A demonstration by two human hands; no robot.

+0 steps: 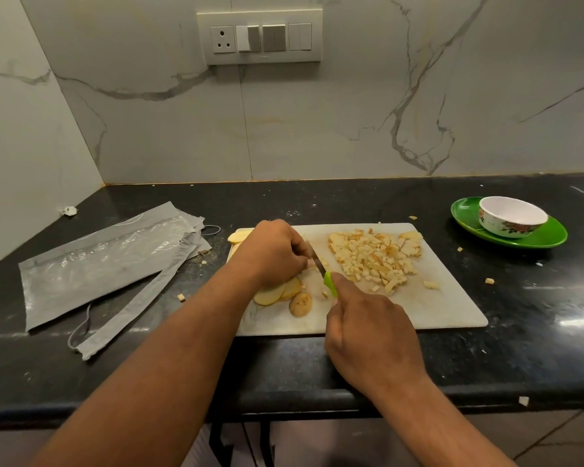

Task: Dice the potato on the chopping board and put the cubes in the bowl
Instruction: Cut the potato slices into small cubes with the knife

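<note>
A white chopping board [435, 308] lies on the black counter. A heap of potato cubes [375, 257] covers its far right part. Potato slices [277, 291] and an end piece with skin [300, 304] lie near the board's left front. My left hand [272, 252] curls over potato pieces at the board's left and hides them. My right hand [364, 321] grips a green-handled knife [329, 283], its blade down beside the left fingers. The white floral bowl [511, 219] stands empty at the far right.
The bowl sits on a green plate [550, 237]. Grey plastic packets [98, 264] and face masks lie left of the board. Stray cubes [489, 281] dot the counter. More slices [238, 235] lie at the board's far left corner. A switch panel [260, 37] is on the marble wall.
</note>
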